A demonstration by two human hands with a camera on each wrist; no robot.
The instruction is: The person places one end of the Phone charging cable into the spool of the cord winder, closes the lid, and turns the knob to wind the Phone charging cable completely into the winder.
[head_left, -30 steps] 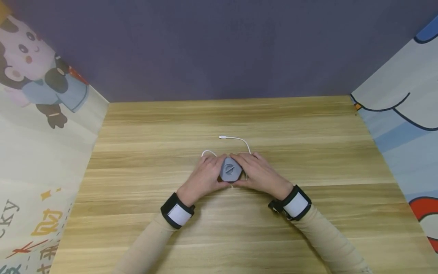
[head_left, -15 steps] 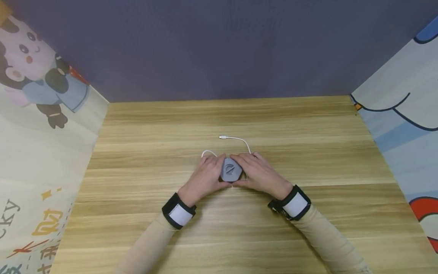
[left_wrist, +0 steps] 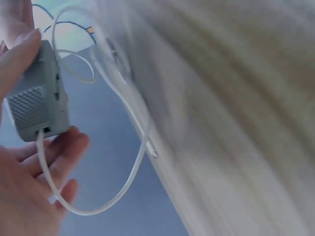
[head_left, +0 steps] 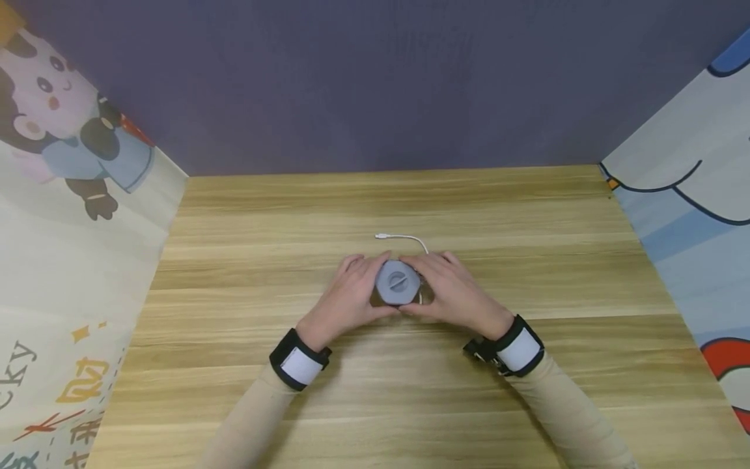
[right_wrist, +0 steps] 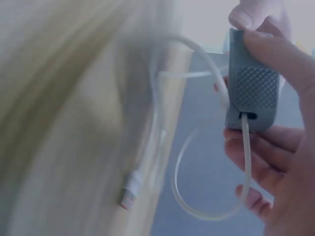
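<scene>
Left wall — grey "cky" | orange "财" | other characters — partly cut off

The head view looks forward and down from above the surface. Both wrist views sit close, tilted, facing the gray device: upper left of the left frame, upper right of the right. All three share it.

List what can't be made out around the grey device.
Head view: part of the white cable, covered by the right hand.
Head view: any fine markings on the grey device, too small.
Right wrist view: the plug's exact type, blurred.
Left wrist view: part of the left hand, cut off by the left edge.
</scene>
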